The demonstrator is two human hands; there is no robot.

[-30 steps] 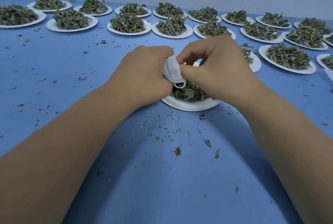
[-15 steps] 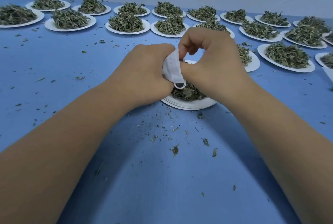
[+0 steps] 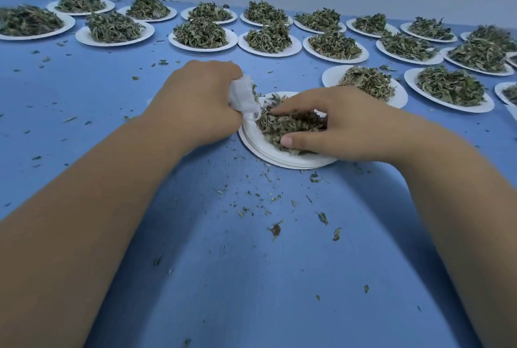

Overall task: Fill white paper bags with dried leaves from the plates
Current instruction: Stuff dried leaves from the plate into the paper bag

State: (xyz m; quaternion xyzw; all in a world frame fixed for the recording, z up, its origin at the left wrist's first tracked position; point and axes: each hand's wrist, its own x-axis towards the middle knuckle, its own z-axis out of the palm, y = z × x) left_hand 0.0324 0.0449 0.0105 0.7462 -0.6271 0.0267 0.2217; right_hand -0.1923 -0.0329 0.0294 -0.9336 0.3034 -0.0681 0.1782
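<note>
Beneath right hand point(image 3: 349, 124), leaves point(image 3: 285, 125); bag point(image 3: 242, 94) half-hidden.

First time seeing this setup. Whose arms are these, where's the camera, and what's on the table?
No machine here: a person works bare-handed, filmed by one camera worn on the head, looking down. The left hand grips a small white paper bag. The right hand closes on the dried leaves on the nearest plate. Behind, many more plates of leaves stand on the blue table, with leaf crumbs scattered about.
</note>
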